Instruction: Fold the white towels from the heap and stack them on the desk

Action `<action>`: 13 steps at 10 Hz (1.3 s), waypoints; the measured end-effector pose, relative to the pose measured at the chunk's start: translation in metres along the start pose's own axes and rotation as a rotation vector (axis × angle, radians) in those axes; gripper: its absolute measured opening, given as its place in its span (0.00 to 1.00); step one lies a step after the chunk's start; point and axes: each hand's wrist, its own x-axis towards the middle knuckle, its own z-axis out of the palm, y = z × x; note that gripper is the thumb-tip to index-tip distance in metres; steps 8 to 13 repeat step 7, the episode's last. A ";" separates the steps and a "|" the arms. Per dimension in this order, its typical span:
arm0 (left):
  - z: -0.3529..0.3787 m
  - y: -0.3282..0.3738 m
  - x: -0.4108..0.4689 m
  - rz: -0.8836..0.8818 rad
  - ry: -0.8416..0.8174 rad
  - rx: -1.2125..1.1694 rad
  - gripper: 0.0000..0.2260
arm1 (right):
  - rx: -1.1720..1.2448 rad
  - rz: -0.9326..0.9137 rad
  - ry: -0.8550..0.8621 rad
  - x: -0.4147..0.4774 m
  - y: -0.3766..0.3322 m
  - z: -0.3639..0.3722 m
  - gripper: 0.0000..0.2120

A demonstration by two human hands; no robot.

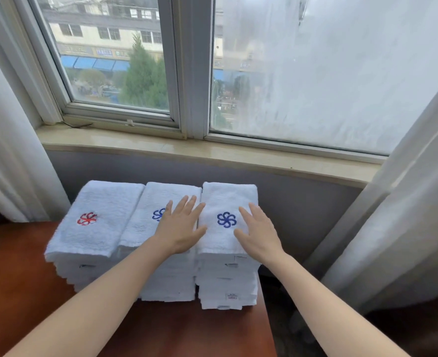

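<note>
Flat hands rest on the towel stacks (158, 279).
Head view: the left hand (180, 228) and right hand (257, 233) lie with fingers (248, 215) straight and spread, holding nothing. The top towel (225, 199) sits right under the right fingers, its long side pointing away, above the brown surface (161, 331).

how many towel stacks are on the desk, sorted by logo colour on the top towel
red logo on top: 1, the left stack
blue logo on top: 2, the middle stack and the right stack
total: 3 stacks
</note>
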 end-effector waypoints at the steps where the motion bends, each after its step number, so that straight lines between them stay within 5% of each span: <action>1: 0.011 -0.005 -0.010 -0.109 -0.036 0.019 0.31 | -0.131 -0.055 -0.058 0.002 -0.015 0.020 0.32; 6: -0.010 -0.002 -0.022 -0.089 -0.152 -0.096 0.30 | -0.176 -0.018 -0.244 -0.004 -0.035 0.004 0.32; 13: -0.027 0.005 -0.039 -0.052 -0.122 -0.146 0.30 | -0.156 -0.118 -0.209 -0.017 -0.046 -0.011 0.31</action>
